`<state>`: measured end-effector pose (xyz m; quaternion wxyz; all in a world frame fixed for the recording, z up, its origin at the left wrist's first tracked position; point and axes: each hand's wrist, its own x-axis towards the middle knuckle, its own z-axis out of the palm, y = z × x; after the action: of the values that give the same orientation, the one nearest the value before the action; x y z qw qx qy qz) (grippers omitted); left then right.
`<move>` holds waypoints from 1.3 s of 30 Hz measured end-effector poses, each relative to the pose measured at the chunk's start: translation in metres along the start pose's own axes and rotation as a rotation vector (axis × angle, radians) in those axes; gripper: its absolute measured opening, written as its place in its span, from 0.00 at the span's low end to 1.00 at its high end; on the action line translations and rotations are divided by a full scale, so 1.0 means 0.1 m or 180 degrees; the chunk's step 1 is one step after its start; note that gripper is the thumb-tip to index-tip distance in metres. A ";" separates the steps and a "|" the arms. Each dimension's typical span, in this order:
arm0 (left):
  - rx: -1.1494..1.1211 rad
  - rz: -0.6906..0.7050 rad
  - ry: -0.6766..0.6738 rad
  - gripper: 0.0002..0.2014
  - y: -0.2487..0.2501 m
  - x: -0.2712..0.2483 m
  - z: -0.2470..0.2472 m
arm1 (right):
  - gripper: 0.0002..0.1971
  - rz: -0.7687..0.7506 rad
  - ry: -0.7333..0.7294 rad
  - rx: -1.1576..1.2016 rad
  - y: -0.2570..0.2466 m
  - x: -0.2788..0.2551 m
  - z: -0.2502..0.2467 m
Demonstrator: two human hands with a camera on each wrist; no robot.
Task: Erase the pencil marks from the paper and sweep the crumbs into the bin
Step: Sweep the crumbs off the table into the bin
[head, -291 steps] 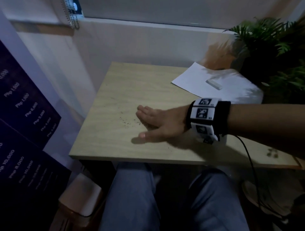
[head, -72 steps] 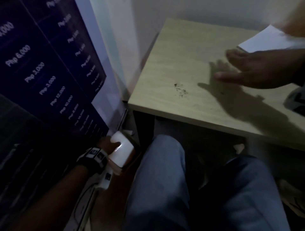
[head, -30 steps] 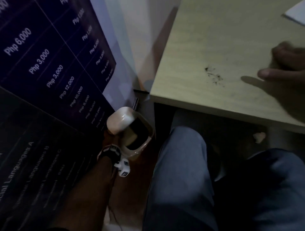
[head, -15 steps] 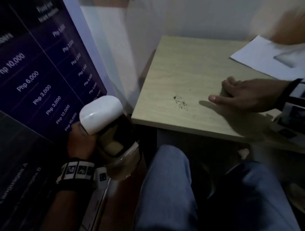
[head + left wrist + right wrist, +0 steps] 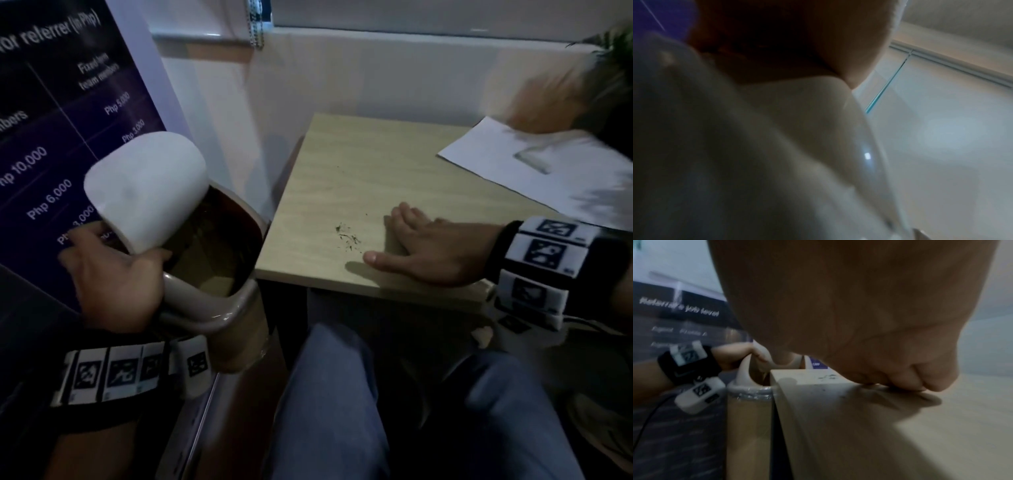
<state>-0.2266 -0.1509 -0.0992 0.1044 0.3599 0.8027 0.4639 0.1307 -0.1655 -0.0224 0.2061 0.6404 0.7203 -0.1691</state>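
Note:
My left hand (image 5: 120, 267) grips the rim of a beige bin (image 5: 219, 308) with a white swing lid (image 5: 147, 188). It holds the bin's opening just below the table's (image 5: 342, 164) front left corner. Dark eraser crumbs (image 5: 347, 236) lie in a small heap near that corner. My right hand (image 5: 397, 240) rests on the table just right of the crumbs, fingers straight, holding nothing. The white paper (image 5: 565, 178) lies at the far right with a blurred eraser (image 5: 532, 161) on it. In the right wrist view the crumbs (image 5: 827, 377) lie between my palm (image 5: 838, 305) and the bin (image 5: 749, 410).
A dark purple price banner (image 5: 51, 137) stands close on the left behind the bin. A white wall (image 5: 376, 75) backs the table, and a plant (image 5: 616, 44) shows at the far right. My jeans-clad legs (image 5: 325, 404) sit under the table's front edge.
My left hand has lifted the bin from the floor up to the table's front left corner. My right hand has settled flat on the table, just right of the crumbs.

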 end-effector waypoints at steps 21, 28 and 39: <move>0.0020 0.0261 -0.0045 0.34 0.23 -0.20 -0.11 | 0.52 -0.0224 0.0315 -0.0120 -0.74 0.10 -0.24; 0.0091 0.0305 -0.0085 0.34 0.24 -0.22 -0.12 | 0.61 0.0063 0.0206 0.0099 -0.82 0.19 0.08; 0.0084 0.0304 -0.0225 0.32 0.27 -0.22 -0.16 | 0.50 -0.0945 0.0319 0.0605 -1.66 0.49 -0.21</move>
<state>-0.2056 -0.1681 -0.0718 0.1057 0.4153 0.7865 0.4447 -0.0404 -0.1337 -0.0326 0.0812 0.5512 0.7971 -0.2328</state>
